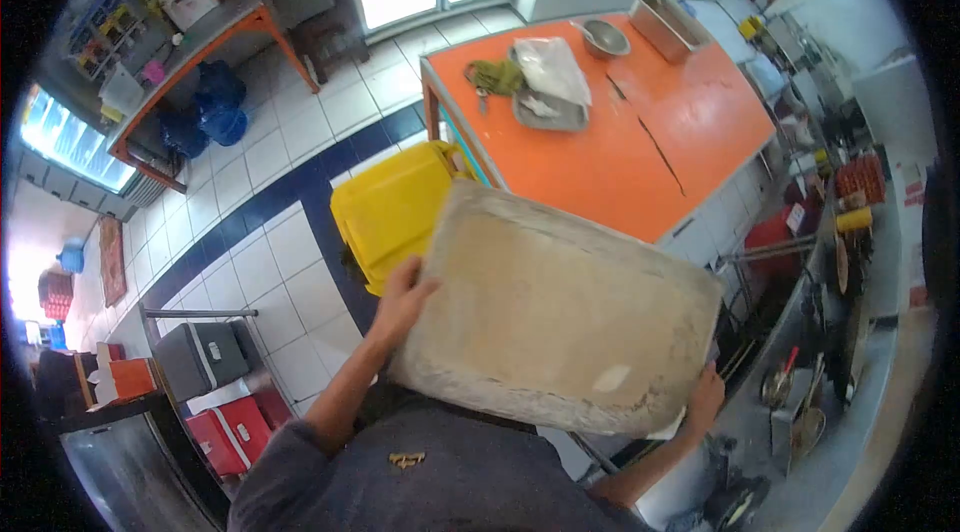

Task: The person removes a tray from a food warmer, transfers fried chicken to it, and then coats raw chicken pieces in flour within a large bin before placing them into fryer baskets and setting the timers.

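Note:
A large rectangular tray (560,312), beige and worn with pale crusted edges, is held in front of my body. My left hand (402,300) grips its left edge, with the thumb over the rim. At its lower right corner my right hand (706,398) is closed on the edge, its fingers partly hidden. A small pale spot shows near the tray's lower right. Just beyond the tray stands an orange table (640,152), and a yellow bin (395,207) is partly hidden behind the tray's left side.
On the orange table are a metal bowl (606,38), a deep metal pan (668,27), a small tray (550,113), a plastic bag (553,70) and a green cloth (497,76). Coolers (230,434) stand at left; a metal counter (790,382) with utensils runs along the right.

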`<state>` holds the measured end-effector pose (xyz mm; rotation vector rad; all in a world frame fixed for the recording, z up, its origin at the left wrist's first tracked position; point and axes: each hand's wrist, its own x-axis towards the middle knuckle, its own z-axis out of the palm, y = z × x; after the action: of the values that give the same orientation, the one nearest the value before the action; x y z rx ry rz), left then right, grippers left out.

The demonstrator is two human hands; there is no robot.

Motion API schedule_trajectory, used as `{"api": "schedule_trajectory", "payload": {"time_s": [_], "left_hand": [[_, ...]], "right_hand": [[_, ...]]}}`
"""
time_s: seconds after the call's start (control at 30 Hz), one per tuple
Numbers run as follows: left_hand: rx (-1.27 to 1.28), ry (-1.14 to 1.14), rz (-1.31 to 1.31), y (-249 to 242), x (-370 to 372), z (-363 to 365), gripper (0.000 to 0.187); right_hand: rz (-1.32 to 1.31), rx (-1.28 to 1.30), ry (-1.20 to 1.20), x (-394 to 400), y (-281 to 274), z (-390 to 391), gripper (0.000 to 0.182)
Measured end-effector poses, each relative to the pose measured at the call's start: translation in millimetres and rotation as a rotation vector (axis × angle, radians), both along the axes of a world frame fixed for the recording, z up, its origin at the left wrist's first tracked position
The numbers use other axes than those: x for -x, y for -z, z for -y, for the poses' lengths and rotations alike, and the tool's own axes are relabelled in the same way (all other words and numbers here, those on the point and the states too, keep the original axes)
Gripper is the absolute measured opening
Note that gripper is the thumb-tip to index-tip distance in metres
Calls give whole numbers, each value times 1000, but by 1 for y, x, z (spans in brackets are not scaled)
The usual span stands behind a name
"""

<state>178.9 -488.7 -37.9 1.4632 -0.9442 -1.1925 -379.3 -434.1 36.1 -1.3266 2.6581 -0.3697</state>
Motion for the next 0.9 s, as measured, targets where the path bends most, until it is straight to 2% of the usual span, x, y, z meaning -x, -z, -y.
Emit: {"api": "schedule_trajectory", "payload": {"time_s": [0.07,0.13,0.2,0.23,0.27,0.33,0.4,0.5,0.6,0.67,0.73,0.9], "left_hand": [[-97,-174,-106,-25,-67,-24,21],[-49,-267,-47,-32,-132,-57,25],[-24,-687,117,8,-193,-95,28],[-24,-716,-15,-8,-214,-103,28],[-22,-735,-142,-29,-237,-110,28],[-5,-772,-173,-35,-295,-126,25],[-17,-708,-80,4,-383,-150,19],[-52,-728,-120,-29,-446,-132,12],[-61,-696,-120,-37,-507,-110,7],[-38,-760,-91,-34,-544,-84,6],[-42,-824,-93,-30,-580,-51,6],[-70,-687,-24,-19,-672,37,13]], "right_hand": [[11,35,-149,-101,-15,64,55],[153,-13,-293,-185,-16,115,53],[181,-18,-349,-269,-2,154,54],[194,-10,-394,-311,3,169,54],[214,2,-436,-354,8,182,54],[233,-2,-510,-445,14,203,57],[263,-4,-543,-523,24,213,59],[279,-12,-569,-620,49,234,62],[291,-53,-578,-676,63,245,63],[299,-27,-586,-706,78,265,63],[287,4,-542,-743,66,288,63],[373,18,-517,-814,104,363,64]]}}
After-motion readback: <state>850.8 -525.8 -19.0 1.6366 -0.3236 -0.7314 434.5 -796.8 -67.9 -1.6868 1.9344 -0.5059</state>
